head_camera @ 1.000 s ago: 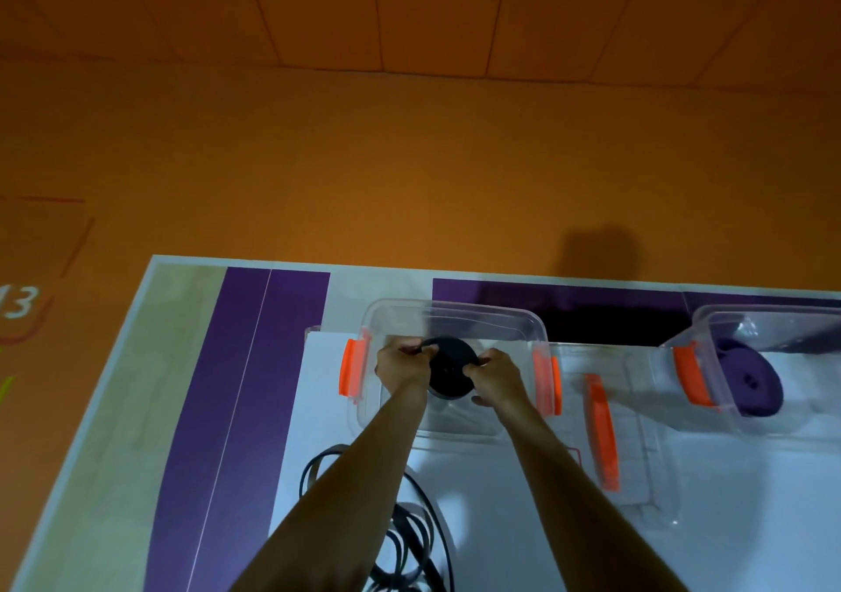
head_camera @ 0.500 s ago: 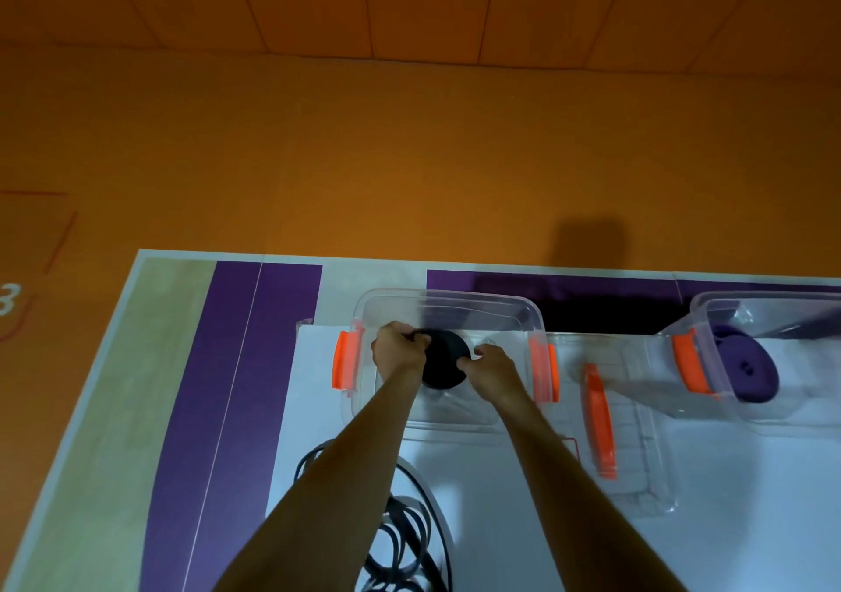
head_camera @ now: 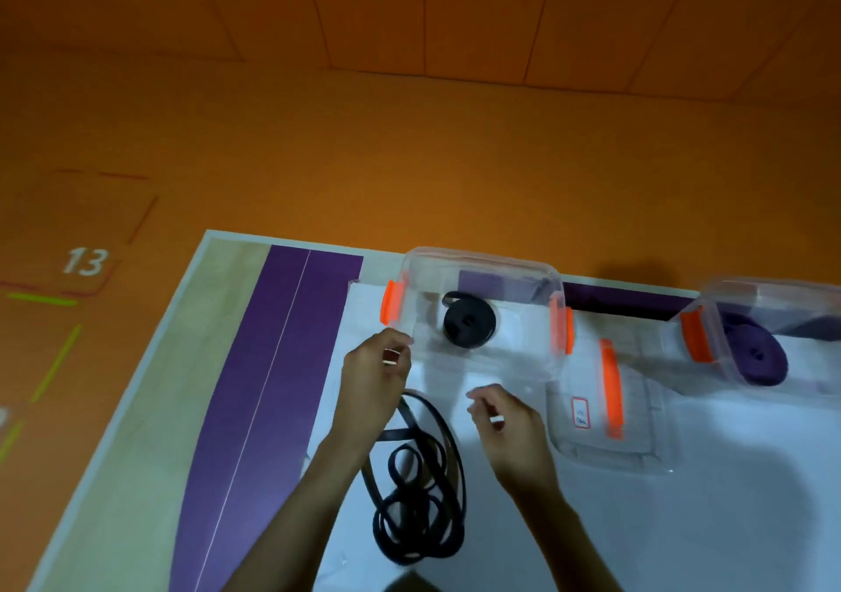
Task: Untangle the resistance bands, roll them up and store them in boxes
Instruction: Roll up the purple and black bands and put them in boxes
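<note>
A rolled black band (head_camera: 468,324) lies inside a clear box (head_camera: 478,268) with orange latches at the table's far edge. My left hand (head_camera: 375,380) hovers just in front of that box's near left corner, fingers loosely curled, holding nothing. My right hand (head_camera: 503,423) floats in front of the box, fingers loosely curled and empty. A tangled heap of black bands (head_camera: 418,500) lies on the white sheet between my forearms. A second clear box (head_camera: 782,300) at the right holds a rolled purple band (head_camera: 755,357).
A clear lid (head_camera: 637,409) with an orange handle and a small label lies between the two boxes. The table (head_camera: 136,455) has a purple stripe at the left and ends at the far edge near the boxes. Orange floor lies beyond.
Both hands have let go of the rolled black band, left it in the box and drawn back toward me. The camera has tilted down, showing more of the tangled bands.
</note>
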`<control>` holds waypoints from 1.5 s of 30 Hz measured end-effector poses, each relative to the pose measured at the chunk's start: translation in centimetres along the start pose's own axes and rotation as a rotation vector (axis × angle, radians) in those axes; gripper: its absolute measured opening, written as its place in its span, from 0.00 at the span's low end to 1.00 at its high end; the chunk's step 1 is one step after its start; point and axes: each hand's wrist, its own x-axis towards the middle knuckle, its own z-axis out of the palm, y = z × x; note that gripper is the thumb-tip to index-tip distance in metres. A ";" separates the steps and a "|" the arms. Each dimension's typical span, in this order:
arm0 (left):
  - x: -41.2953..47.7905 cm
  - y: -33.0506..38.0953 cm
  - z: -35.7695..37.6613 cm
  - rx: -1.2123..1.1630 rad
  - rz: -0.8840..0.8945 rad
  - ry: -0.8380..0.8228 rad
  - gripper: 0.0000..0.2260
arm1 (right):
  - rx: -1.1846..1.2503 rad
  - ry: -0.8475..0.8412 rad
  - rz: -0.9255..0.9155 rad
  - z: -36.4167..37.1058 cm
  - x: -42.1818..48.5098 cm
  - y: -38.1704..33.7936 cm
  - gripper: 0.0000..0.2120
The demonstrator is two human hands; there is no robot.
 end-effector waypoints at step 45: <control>-17.8 -8.3 0.5 -0.246 -0.233 0.190 0.07 | 0.663 0.170 0.097 -8.0 -13.8 1.0 0.08</control>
